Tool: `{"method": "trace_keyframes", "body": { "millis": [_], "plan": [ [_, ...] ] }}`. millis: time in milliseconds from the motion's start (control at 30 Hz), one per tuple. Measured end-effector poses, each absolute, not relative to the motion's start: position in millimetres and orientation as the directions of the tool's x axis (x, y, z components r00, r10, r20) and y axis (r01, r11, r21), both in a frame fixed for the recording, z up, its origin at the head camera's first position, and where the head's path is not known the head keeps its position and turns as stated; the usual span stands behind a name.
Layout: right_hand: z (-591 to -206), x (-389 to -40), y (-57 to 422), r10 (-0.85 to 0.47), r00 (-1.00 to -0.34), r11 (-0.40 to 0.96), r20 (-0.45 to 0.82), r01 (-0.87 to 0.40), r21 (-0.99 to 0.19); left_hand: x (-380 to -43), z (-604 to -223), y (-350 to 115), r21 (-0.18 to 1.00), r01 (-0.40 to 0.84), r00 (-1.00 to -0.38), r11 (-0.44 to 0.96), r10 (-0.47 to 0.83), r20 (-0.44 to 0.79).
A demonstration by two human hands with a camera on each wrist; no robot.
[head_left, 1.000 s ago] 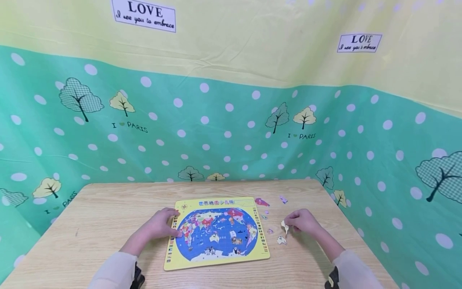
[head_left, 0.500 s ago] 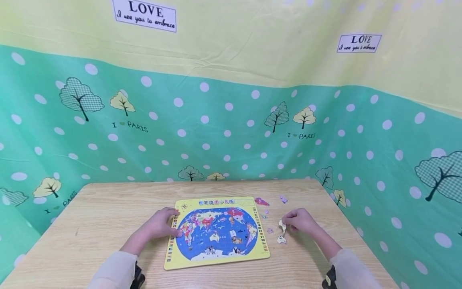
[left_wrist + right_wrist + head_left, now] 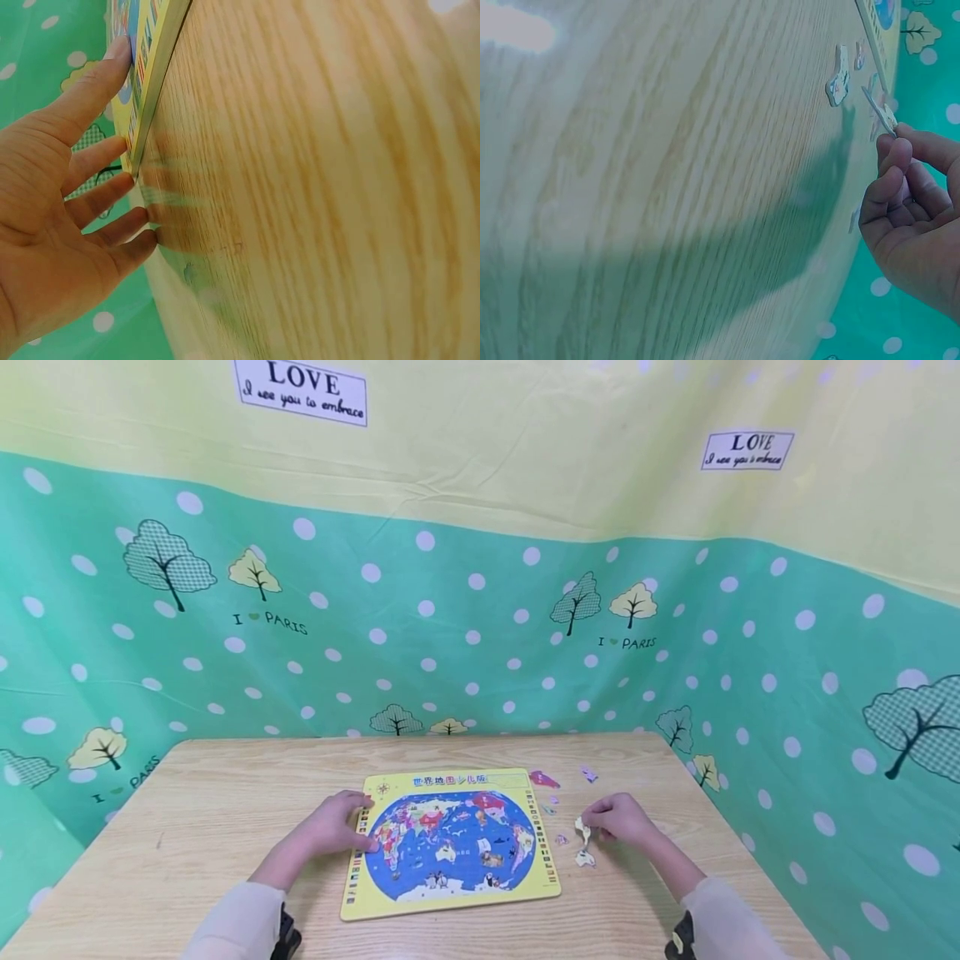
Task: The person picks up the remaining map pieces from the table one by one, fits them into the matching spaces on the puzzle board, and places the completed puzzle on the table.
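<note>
A yellow-bordered world map puzzle board (image 3: 405,907) lies on the table. My left hand (image 3: 339,825) rests at its left edge. In the left wrist view, the thumb (image 3: 105,71) lies on the board's face and the other fingers spread, fairly straight, along its side. Right of the board, my right hand (image 3: 622,820) pinches a cream puzzle piece (image 3: 582,829) between thumb and fingers. That piece appears thin and edge-on in the right wrist view, held above the table. Just below it in the head view lies another cream puzzle piece (image 3: 585,858).
Several loose pieces lie along the board's right side, among them a red one (image 3: 544,779), a purple one (image 3: 589,773) and a small pink one (image 3: 562,840). The wooden table (image 3: 247,793) meets a green dotted curtain (image 3: 420,677) at the back and right.
My right hand has moved slightly left with the cream puzzle piece, which now hangs closer over the piece on the table. The left hand and board have stayed put.
</note>
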State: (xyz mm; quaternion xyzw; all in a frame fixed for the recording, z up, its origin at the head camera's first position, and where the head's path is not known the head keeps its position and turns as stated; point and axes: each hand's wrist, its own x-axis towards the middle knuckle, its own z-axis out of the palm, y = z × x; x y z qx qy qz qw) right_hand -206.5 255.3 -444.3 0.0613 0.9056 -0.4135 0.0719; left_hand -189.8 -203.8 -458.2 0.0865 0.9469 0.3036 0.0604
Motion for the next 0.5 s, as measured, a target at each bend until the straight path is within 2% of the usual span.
{"method": "trace_keyframes", "body": {
  "millis": [500],
  "plan": [
    [-444.0,-208.7,253.8,0.054,-0.978,0.656,-0.202,0.187,-0.732,-190.0,-458.0,-204.1,0.581,0.125,-0.978,0.804,0.199,-0.065]
  ]
}}
